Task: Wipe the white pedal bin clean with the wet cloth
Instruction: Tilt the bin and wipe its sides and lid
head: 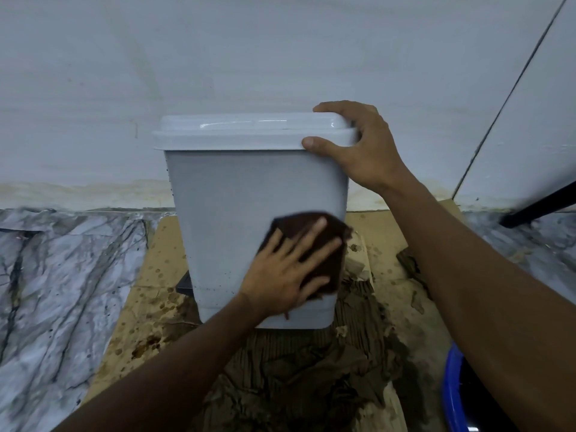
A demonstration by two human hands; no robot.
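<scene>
A left hand (pixel 282 269) pressed a brown cloth (pixel 314 244) flat-fingered against the white pedal bin (pixel 224 194); the right hand (pixel 358 145) gripped the lid's (pixel 249 124) corner.

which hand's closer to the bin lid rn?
Right. The right hand grips the lid at its right corner, thumb on the front rim. The left hand is low on the front of the pedal bin, pressing the cloth flat.
</scene>
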